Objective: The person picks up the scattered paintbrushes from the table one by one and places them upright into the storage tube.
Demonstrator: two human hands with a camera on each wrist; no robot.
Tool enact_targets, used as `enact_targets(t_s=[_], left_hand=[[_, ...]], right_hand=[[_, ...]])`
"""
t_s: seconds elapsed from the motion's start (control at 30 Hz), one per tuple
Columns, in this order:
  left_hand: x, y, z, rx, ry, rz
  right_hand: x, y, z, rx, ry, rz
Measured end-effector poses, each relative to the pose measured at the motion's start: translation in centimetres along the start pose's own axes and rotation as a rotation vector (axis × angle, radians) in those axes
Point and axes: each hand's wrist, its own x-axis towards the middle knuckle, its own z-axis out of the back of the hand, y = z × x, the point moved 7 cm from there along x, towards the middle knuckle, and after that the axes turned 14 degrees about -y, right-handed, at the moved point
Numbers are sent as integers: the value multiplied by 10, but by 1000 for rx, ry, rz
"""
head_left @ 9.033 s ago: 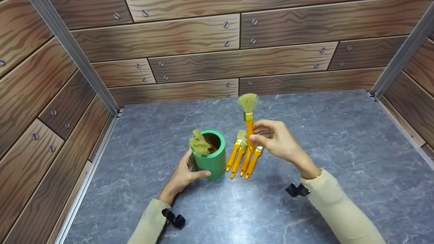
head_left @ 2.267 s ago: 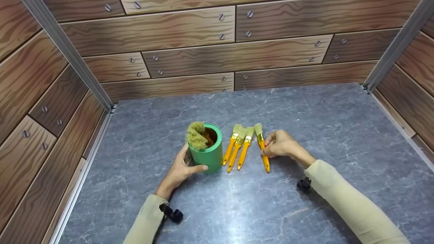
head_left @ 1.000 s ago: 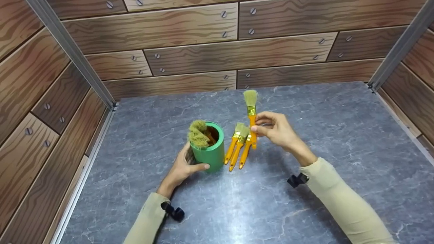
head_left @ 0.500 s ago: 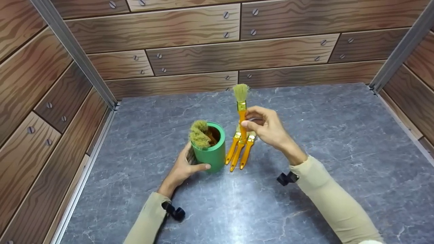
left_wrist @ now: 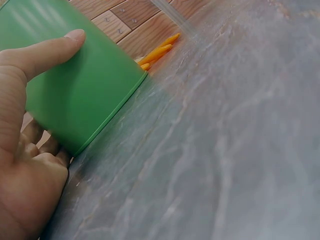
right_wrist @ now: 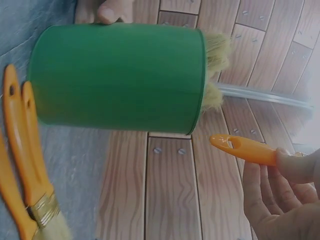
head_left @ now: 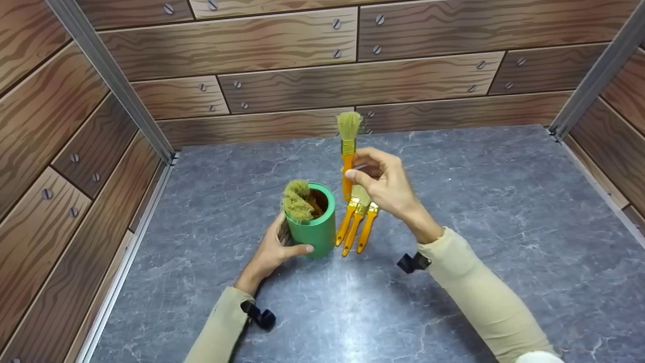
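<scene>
My left hand (head_left: 272, 249) grips a green cylindrical pot (head_left: 315, 237) around its side, thumb in front. The pot stands upright on the table, and bristly brush heads (head_left: 297, 201) stick out over its left rim. Between thumb and fingers, my right hand (head_left: 385, 184) pinches a paintbrush (head_left: 348, 151) by its orange handle, bristles up, above and to the right of the pot's mouth. In the right wrist view the handle's holed end (right_wrist: 230, 143) is just beyond the rim. To the right of the pot lie 3 more paintbrushes (head_left: 358, 222) with orange handles.
The grey marbled table (head_left: 504, 227) carries the pot and brushes. Wood-patterned walls (head_left: 292, 91) enclose the back and sides, with metal rails (head_left: 108, 75) at the corners. A black wrist camera (head_left: 259, 315) sits at each sleeve.
My right hand picked up the rightmost brush from the table, raised it bristles up and carried it left towards the pot. The left hand keeps its grip on the pot.
</scene>
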Motion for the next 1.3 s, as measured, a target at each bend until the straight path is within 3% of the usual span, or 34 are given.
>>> enact_targets(t_s=[0.47,0.8,1.3], left_hand=[[2,-1,-2,-8,13,-8],[2,1,-3,-1,17,-6],[1,1,0,5,-1,-6]], right_hand=[[-3,12,-26,29,35,109],[-10,9,-41,11,87,102],[-14,4,-47,-7,128,92]])
